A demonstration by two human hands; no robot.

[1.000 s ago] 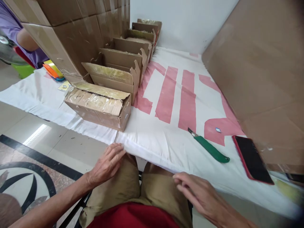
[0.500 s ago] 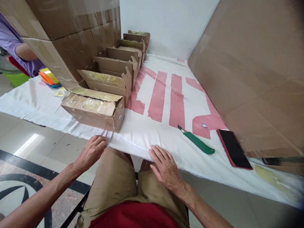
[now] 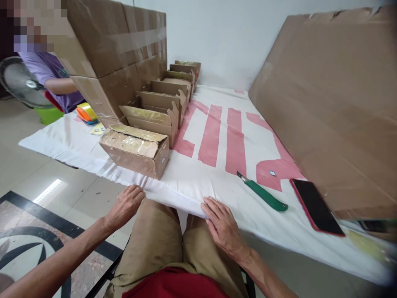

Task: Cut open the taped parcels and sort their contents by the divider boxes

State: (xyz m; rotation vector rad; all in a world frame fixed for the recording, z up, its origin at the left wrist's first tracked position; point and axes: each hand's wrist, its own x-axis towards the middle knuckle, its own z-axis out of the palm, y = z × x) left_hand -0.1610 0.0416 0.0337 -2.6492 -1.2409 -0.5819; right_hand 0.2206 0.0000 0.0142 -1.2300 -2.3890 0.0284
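A white tablecloth printed with pink shapes covers the table in front of me. My left hand is closed on the cloth at the table's near edge, its fingers curled over. Farther right along that edge lies my right hand, fingers stretched out flat on the cloth and holding nothing. Beyond it rests a green utility knife with a bit of blade showing. A phone in a red case, screen dark, lies right of the knife. Just past my left hand stands a small cardboard box.
Several open cardboard boxes run in a row toward the wall. Stacked large cartons rise behind them on the left, and a big cardboard panel leans on the right. A person in a purple shirt sits beyond the cartons.
The view has tilted up and turned slightly left, bringing more wall and the person into sight. Both hands keep their places on the table edge.
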